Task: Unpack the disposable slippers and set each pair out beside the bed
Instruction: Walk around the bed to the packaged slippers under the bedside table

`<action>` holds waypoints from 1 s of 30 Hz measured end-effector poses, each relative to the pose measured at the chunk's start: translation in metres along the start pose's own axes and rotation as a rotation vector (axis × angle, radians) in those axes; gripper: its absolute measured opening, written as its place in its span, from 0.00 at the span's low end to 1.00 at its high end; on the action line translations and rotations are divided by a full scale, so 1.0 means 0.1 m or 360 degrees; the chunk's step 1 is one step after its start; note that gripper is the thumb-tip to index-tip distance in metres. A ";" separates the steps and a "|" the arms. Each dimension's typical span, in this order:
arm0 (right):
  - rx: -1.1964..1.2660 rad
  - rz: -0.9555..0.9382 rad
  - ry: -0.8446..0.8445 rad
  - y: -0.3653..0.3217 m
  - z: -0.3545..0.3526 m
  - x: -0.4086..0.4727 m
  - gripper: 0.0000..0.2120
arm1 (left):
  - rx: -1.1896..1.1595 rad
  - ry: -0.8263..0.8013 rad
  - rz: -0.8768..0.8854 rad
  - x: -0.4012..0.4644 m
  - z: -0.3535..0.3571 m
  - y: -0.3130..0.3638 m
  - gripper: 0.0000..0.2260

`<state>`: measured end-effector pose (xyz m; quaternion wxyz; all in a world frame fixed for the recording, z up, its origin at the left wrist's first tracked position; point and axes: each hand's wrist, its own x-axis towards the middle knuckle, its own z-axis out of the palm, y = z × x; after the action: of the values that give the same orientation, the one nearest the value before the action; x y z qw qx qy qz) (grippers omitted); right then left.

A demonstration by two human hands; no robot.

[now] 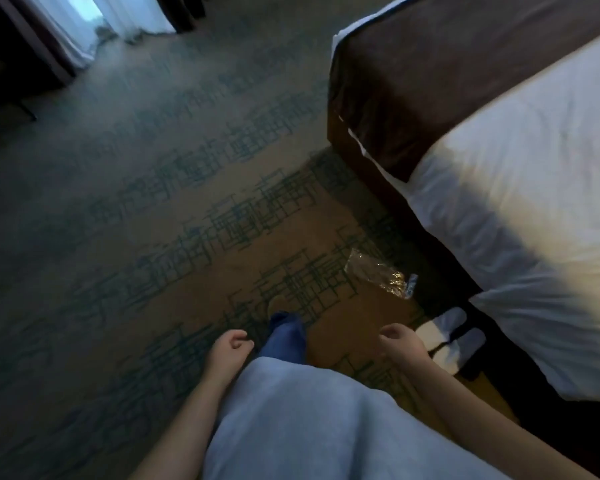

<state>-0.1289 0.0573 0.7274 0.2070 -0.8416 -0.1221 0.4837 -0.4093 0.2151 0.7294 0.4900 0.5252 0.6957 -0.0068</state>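
Head view: clear wrapper (378,274) on carpet (153,202), apparently empty; slippers (454,337) beside bed (520,188); both hands' fingers loosely curled, holding nothing.

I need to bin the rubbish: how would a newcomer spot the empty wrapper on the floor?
Start at the bed with its white duvet. On the patterned carpet beside its near side lies the plastic wrapper, just beyond the white slippers. It is clear, crinkled and glinting, unlike the matte slippers.

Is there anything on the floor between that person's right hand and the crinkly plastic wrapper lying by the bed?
Nothing visible. Only bare patterned carpet lies between the right hand and the wrapper. The white slippers sit off to the side, against the bed, and the left hand hangs free.
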 end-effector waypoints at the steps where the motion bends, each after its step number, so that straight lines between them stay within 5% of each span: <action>1: -0.0032 -0.0007 -0.0043 -0.12 0.04 0.07 0.16 | -0.0024 -0.0027 -0.0052 0.08 -0.03 -0.05 0.12; 10: -0.0188 -0.0003 -0.0186 -1.63 0.40 0.79 0.12 | -0.0066 -0.0198 -0.0249 1.14 -0.97 0.53 0.13; 18: -0.0113 -0.0014 -0.0061 -2.88 0.59 1.32 0.08 | 0.0014 -0.0113 0.0108 2.16 -2.10 1.88 0.13; 24: -0.0081 0.0006 -0.0057 -3.60 0.57 1.83 0.06 | -0.0376 0.0044 0.0127 2.80 -2.28 2.42 0.12; 30: -0.0045 0.0013 -0.0131 -4.78 0.28 2.85 0.09 | -0.0308 -0.0068 -0.0084 3.60 -2.22 3.06 0.11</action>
<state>-0.0124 0.6018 0.7202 0.1880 -0.8243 -0.1338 0.5170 -0.3224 0.7293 0.7512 0.5529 0.4565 0.6961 0.0364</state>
